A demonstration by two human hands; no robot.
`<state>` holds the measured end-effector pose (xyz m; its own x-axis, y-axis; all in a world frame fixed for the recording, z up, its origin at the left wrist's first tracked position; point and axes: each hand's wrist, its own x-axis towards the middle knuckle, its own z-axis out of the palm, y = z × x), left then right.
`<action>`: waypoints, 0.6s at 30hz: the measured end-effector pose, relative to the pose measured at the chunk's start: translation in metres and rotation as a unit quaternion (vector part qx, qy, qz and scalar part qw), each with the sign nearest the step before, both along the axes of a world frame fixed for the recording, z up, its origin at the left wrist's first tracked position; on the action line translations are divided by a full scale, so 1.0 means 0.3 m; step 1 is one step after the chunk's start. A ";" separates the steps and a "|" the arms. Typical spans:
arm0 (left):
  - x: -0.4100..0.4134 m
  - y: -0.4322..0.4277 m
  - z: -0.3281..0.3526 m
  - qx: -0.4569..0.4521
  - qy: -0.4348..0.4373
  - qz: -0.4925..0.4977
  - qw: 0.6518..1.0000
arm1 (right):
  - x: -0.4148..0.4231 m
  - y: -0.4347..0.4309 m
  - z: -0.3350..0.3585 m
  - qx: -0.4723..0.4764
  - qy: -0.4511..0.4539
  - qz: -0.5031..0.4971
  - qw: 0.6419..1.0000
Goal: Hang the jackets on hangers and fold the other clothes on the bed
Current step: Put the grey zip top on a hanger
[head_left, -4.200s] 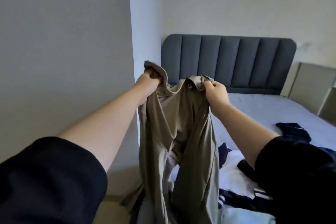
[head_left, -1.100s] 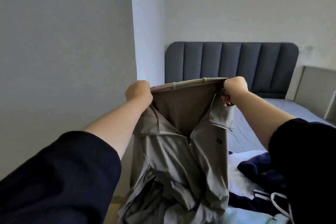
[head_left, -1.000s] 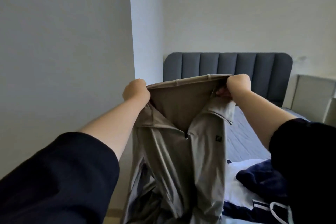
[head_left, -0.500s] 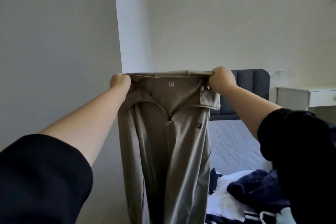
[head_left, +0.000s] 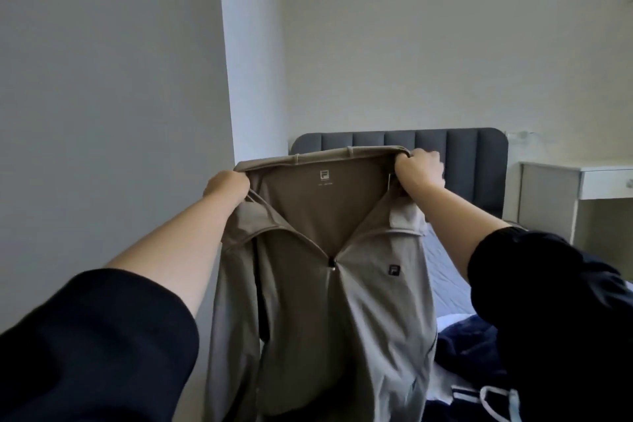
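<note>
Both arms reach forward and up; the left hand (head_left: 226, 186) and right hand (head_left: 418, 172) each have their grip clamped on a collar end of the taupe zip jacket (head_left: 322, 301). It hangs lengthwise, front toward the person, smooth fabric, over the bed's (head_left: 445, 271) left edge beside navy clothes (head_left: 469, 339).

One taupe jacket (head_left: 342, 301). Two hands: left hand (head_left: 226, 187), right hand (head_left: 419, 171). One bed (head_left: 442, 271), one headboard (head_left: 462, 154), one white table (head_left: 599, 178); navy garment (head_left: 459, 339), one distinguishable.
</note>
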<state>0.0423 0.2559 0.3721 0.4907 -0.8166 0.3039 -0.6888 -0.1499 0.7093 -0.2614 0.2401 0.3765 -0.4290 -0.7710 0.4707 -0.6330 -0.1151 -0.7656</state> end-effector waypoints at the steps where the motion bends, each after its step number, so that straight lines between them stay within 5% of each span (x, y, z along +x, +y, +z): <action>1: 0.002 -0.004 -0.004 0.011 0.004 -0.016 1.000 | -0.004 -0.008 -0.006 0.057 -0.022 0.024 0.998; 4: 0.018 -0.017 -0.046 0.057 -0.047 -0.026 0.997 | -0.011 -0.009 -0.057 0.158 -0.107 0.129 0.973; 9: 0.062 -0.042 -0.142 0.125 -0.165 -0.013 0.978 | -0.017 -0.035 -0.151 0.205 0.046 0.096 0.973; 12: 0.055 -0.040 -0.170 0.183 -0.051 -0.099 0.977 | -0.017 -0.058 -0.192 0.229 0.062 0.111 0.965; 15: 0.063 0.010 -0.188 0.284 0.081 -0.191 0.936 | -0.024 -0.055 -0.225 0.296 0.058 0.172 0.938; 18: 0.097 0.029 -0.211 0.284 0.143 -0.324 0.891 | -0.033 -0.054 -0.245 0.387 0.035 0.258 0.884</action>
<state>0.0715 0.2647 0.3089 -0.1494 -0.9389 -0.3100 -0.5637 -0.1767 0.8068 -0.2714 0.2239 0.3031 0.0835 -0.9583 -0.2732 -0.6988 0.1391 -0.7017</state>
